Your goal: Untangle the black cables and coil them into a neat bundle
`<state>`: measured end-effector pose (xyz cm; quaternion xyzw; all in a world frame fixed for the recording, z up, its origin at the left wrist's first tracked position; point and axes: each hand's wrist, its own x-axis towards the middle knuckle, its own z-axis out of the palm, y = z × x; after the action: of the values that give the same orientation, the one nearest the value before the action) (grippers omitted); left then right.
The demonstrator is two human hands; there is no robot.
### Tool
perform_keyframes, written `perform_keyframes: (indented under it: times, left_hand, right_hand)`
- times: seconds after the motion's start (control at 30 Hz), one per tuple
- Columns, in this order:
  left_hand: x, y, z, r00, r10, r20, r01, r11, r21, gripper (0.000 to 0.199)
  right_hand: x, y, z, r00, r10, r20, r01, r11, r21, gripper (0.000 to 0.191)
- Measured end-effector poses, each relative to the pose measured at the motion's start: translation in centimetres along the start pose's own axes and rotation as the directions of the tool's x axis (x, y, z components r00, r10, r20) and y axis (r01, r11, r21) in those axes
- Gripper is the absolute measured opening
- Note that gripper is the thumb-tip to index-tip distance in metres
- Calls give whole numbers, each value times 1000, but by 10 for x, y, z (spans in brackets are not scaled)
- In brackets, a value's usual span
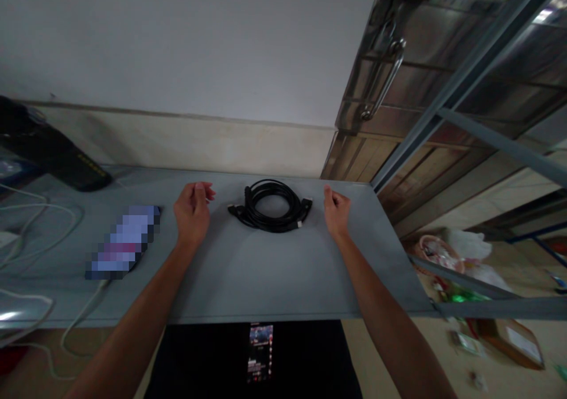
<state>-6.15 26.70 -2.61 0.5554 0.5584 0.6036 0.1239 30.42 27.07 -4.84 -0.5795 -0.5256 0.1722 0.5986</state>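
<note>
A coiled black cable (290, 201) lies on the grey table (266, 281), its plug ends sticking out at both sides. To its left, my left hand (194, 213) rests near the table surface, fingers curled in loosely with nothing visible in them. My right hand (336, 210) is on the other side of the coil, closed in a loose fist with the thumb on top. Neither hand touches the cable. A phone (124, 242) with a lit, blurred screen lies left of my left hand, a white cord plugged into its lower end.
A black bottle (57, 148) stands at the back left, near tangled white cords (44, 201). A wall (221, 142) runs behind the table. Metal frame bars (460, 80) rise at the right. Another lit phone (260, 354) is below the front edge.
</note>
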Motion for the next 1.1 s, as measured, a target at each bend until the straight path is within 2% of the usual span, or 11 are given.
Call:
perform_keyframes:
  times: [1.1]
  left_hand:
    - [-1, -1, -1, 1000, 10, 3, -10, 1000, 8, 42]
  right_hand:
    - [0, -1, 0, 1000, -5, 1, 5, 1000, -5, 76]
